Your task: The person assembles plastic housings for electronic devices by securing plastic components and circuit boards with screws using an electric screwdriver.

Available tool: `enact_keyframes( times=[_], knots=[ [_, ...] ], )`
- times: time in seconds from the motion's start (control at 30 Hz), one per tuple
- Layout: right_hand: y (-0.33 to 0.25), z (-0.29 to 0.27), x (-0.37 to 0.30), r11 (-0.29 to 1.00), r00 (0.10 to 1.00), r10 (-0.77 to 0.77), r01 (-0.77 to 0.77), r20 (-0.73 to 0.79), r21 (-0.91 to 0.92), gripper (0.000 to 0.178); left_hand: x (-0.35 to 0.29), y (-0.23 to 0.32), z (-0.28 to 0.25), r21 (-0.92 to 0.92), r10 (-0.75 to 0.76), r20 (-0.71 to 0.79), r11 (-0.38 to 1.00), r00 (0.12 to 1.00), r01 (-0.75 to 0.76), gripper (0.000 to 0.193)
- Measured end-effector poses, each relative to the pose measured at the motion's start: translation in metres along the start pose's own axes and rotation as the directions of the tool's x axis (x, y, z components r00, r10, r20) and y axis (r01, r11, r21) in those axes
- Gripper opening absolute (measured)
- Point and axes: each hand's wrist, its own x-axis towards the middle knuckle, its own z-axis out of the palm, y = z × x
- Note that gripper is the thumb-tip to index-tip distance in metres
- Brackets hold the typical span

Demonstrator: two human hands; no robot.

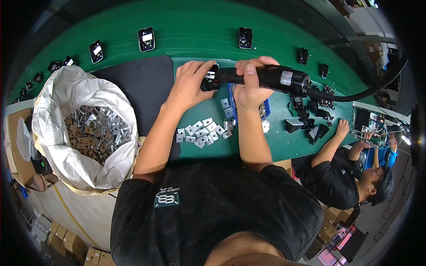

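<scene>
In my right hand (252,84) is a black corded electric screwdriver (275,77), lying nearly level with its tip pointing left. My left hand (191,84) is closed round a small black plastic housing (210,82) with bright metal parts inside. The screwdriver's tip meets this housing; the exact contact point is hidden. Just below my hands, several small square metal plates (202,132) with holes lie scattered on the green mat (199,152). Partly behind my right wrist stands a blue bin (267,106) of small metal pieces.
At left stands a white woven sack (49,97) full of metal plates. Black housings (146,39) sit spaced along the green conveyor (195,26). Black parts (310,119) lie to the right, near a co-worker's hand (342,127). The screwdriver's cable (377,91) runs off right.
</scene>
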Motion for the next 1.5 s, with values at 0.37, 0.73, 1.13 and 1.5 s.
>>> enact_keyframes(
  times=[0.37, 0.73, 1.13, 1.5],
  knots=[
    [-0.002, -0.008, 0.0, 0.99, 0.903, 0.132, -0.139, 0.408, -0.014, 0.038, -0.001, 0.002, -0.002, 0.0, -0.015, 0.001, 1.0, 1.0, 0.015, 0.073],
    [-0.035, -0.01, 0.022, 0.992, 0.985, -0.103, 0.092, 0.136, 0.088, 0.05, -0.002, 0.002, 0.001, 0.079, -0.019, -0.008, 0.997, 1.0, 0.02, 0.075],
    [0.002, -0.002, 0.003, 1.0, 0.999, 0.026, -0.026, 0.023, 0.015, 0.041, 0.0, 0.003, 0.004, 0.075, -0.014, -0.03, 0.997, 0.999, 0.016, 0.069],
    [0.007, -0.005, 0.003, 0.999, 0.999, -0.013, 0.011, 0.045, 0.04, 0.043, 0.002, 0.001, 0.002, 0.041, -0.012, -0.025, 0.999, 1.0, 0.013, 0.072]
  ],
)
